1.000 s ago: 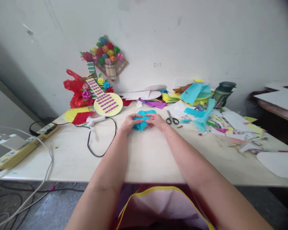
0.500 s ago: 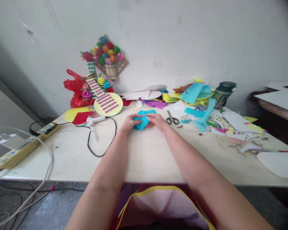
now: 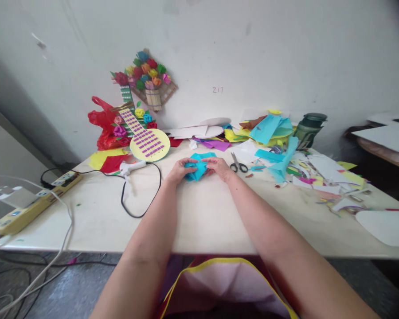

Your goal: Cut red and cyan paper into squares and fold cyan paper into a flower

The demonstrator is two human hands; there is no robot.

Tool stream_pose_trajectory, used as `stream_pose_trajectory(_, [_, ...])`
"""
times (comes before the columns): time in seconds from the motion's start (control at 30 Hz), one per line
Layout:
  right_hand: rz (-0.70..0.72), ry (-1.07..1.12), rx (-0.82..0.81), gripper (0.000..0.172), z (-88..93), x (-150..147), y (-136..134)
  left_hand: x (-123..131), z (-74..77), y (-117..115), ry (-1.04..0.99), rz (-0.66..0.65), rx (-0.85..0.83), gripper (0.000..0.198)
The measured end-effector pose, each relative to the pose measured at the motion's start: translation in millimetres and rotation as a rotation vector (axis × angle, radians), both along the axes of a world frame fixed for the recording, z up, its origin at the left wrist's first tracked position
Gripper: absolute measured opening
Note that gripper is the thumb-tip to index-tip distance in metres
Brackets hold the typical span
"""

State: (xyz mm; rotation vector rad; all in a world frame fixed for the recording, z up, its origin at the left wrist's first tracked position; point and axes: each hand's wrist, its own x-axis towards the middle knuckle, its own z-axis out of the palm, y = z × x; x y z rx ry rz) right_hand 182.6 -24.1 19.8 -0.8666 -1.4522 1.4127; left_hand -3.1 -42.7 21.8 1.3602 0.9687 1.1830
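A piece of blue crepe paper [image 3: 199, 167], creased and bunched, is held just over the middle of the white table [image 3: 213, 217]. My left hand [image 3: 181, 170] pinches its left side between thumb and fingers. On the opposite side, my right hand [image 3: 220, 168] grips the paper's right edge with its fingers closed. Black-handled scissors [image 3: 238, 165] lie just right of my right hand. Left of my left hand rests a white glue gun [image 3: 132, 166] with a black cord. The fingertips behind the paper are partly hidden.
A yellow paper guitar [image 3: 149, 145] leans at the back left near a red plastic bag [image 3: 103, 124]. A power strip [image 3: 36, 199] with cables runs along the left edge. Paper scraps [image 3: 319, 170] and a green bottle [image 3: 310, 130] crowd the right. A flower craft [image 3: 153, 79] is against the wall.
My right hand's fingers have shifted slightly on the right edge of the blue paper. My left hand stays almost where it was.
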Motion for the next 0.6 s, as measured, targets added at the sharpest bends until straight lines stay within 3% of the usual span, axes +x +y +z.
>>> stream_pose_trajectory(0.3, [-0.038,-0.006,0.018,0.022,1.6,-3.9,-2.8,-0.2,-1.6,0.7,0.005,-0.013,-0.006,0.044])
stream_pose_trajectory(0.6, [-0.014,0.014,0.014,0.029,3.2,-3.2,-5.0,-0.3,0.1,-0.6,-0.011,-0.017,0.008,0.044])
